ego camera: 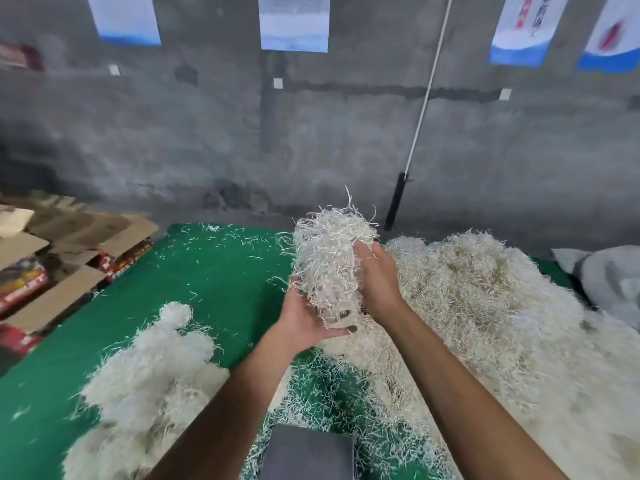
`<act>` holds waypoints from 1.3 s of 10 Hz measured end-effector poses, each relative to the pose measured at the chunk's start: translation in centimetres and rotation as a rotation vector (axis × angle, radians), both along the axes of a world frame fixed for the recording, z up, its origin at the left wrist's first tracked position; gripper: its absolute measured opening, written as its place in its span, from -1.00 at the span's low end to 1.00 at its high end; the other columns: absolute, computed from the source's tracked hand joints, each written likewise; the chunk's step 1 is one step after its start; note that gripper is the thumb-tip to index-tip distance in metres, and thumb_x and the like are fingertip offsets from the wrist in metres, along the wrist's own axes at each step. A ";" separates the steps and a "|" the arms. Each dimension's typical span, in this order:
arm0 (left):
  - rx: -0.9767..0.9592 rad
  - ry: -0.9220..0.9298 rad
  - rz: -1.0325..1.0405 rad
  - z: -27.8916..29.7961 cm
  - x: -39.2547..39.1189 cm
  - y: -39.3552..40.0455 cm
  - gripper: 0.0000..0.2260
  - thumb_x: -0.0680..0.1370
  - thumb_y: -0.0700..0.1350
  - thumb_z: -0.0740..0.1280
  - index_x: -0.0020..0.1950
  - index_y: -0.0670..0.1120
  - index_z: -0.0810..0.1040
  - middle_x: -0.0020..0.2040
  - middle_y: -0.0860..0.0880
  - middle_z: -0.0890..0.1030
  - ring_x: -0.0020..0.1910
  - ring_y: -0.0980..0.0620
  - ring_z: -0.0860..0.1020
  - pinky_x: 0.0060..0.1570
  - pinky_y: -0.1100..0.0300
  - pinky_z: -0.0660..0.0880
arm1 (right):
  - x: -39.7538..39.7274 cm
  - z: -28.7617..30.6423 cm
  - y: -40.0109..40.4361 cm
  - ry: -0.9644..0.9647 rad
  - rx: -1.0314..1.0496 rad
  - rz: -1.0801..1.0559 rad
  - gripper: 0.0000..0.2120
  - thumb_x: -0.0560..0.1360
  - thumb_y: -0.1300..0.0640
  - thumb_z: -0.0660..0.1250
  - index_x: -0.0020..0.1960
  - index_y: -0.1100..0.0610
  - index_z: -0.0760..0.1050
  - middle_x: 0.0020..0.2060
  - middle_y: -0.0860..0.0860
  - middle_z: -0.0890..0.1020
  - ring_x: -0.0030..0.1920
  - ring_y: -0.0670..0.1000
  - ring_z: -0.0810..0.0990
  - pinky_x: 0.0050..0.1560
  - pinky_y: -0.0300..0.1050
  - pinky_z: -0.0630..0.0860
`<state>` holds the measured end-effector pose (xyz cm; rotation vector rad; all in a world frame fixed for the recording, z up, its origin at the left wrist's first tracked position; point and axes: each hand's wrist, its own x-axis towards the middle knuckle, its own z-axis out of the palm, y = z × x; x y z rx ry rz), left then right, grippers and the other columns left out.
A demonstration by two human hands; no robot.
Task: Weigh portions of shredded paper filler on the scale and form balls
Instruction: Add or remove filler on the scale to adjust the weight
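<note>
A loose clump of shredded paper [327, 261] is held above the green table [214, 271], cupped from below by the left hand [306, 318] and pressed from the side by the right hand [375, 282], fingers curled into it. Strands could be shed onto the big heap [485, 306] if it is squeezed unevenly, so the weighed portion would be altered; the grey scale [308, 452] lies near the lower edge.

Both hands' grip cupping paper clump [327, 261], left hand [304, 315], right hand [375, 275], green table [214, 271]
</note>
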<state>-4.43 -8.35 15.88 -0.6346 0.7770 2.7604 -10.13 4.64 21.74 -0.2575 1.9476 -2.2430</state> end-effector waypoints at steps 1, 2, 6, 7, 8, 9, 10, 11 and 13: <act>-0.019 -0.220 0.176 -1.0 2.7 -1.0 -0.06 0.48 0.49 0.11 0.55 -0.25 0.26 0.53 -0.29 0.29 0.49 -0.35 0.29 0.56 -0.03 0.02 | 2.2 -1.8 0.2 -0.142 0.111 0.069 -0.54 0.60 -0.18 0.33 0.41 0.01 0.51 0.27 -0.11 0.44 0.02 -0.03 0.60 0.00 -0.06 0.55; -0.137 -0.086 0.181 -1.8 5.8 -0.9 -0.20 0.47 0.38 0.31 0.50 -0.16 0.34 0.54 -0.24 0.30 0.35 -0.31 0.48 0.37 -0.16 0.41 | 4.2 -5.1 1.2 -0.119 0.371 0.046 -0.35 0.64 -0.28 0.21 0.47 0.22 0.41 0.34 0.02 0.54 0.05 -0.05 0.62 0.17 0.02 0.55; -0.484 -0.103 0.063 -8.0 12.8 2.5 -0.66 0.61 -0.21 0.34 0.37 -0.24 0.46 0.19 -0.20 0.61 0.11 -0.11 0.63 0.08 0.02 0.58 | 13.5 -14.7 2.6 -0.117 0.333 0.149 -0.14 0.53 -0.46 0.22 0.66 -0.03 0.11 0.26 -0.09 0.52 0.35 0.10 0.50 0.42 0.01 0.37; -0.766 -0.073 -0.068 -11.3 14.8 2.0 -0.49 0.50 -0.22 0.47 0.41 -0.02 0.43 0.24 -0.11 0.56 0.06 -0.14 0.61 0.07 -0.01 0.61 | 14.0 -17.6 2.9 -0.196 0.356 0.116 -0.15 0.57 -0.30 0.29 0.68 0.09 0.08 0.20 0.01 0.55 0.23 0.08 0.56 0.45 0.04 0.43; -0.635 -0.138 -0.078 -13.1 16.1 0.9 -0.44 0.49 -0.21 0.43 0.47 0.07 0.41 0.41 -0.08 0.45 0.30 -0.10 0.53 0.28 -0.19 0.49 | 14.2 -19.2 4.1 -0.222 0.421 0.164 -0.25 0.62 -0.20 0.28 0.66 0.13 0.13 -0.12 -0.12 0.45 -0.16 -0.09 0.52 -0.04 -0.19 0.56; -0.718 -0.168 -0.001 -15.4 16.2 0.5 -0.37 0.56 -0.36 0.31 0.58 0.00 0.25 0.45 -0.10 0.44 0.37 -0.05 0.49 0.38 -0.04 0.45 | 14.1 -20.9 4.8 -0.213 0.462 0.204 -0.38 0.66 -0.07 0.33 0.63 0.09 0.22 -0.40 -0.10 0.35 -0.53 -0.18 0.31 -0.51 -0.30 0.33; -0.917 -0.264 -0.003 -15.7 16.5 -0.2 -0.53 0.56 -0.09 0.43 0.44 -0.14 0.43 0.03 -0.07 0.63 -0.06 0.00 0.64 -0.10 0.12 0.65 | 13.6 -21.8 4.9 -0.239 0.435 0.073 -0.36 0.63 -0.03 0.40 0.61 0.13 0.26 -0.55 0.02 0.45 -0.58 -0.07 0.30 -0.56 -0.14 0.35; -1.084 -0.233 -0.085 -17.9 17.9 -1.5 -0.42 0.48 -0.20 0.51 0.47 -0.07 0.42 -0.18 -0.02 0.51 -0.31 0.19 0.43 -0.37 0.41 0.50 | 13.6 -22.5 4.9 -0.203 0.470 0.019 -0.24 0.57 -0.21 0.41 0.60 0.15 0.27 -0.06 0.20 0.70 -0.17 0.15 0.70 -0.07 0.03 0.63; -1.244 -0.427 -0.167 -19.1 19.4 0.4 -0.22 0.49 0.09 0.49 0.57 -0.17 0.22 0.31 -0.17 0.48 0.12 -0.05 0.57 0.03 0.11 0.58 | 15.2 -25.1 5.5 -0.083 0.722 0.214 -0.47 0.68 -0.28 0.16 0.26 0.15 0.58 0.14 0.21 0.69 0.08 0.26 0.70 -0.05 0.02 0.65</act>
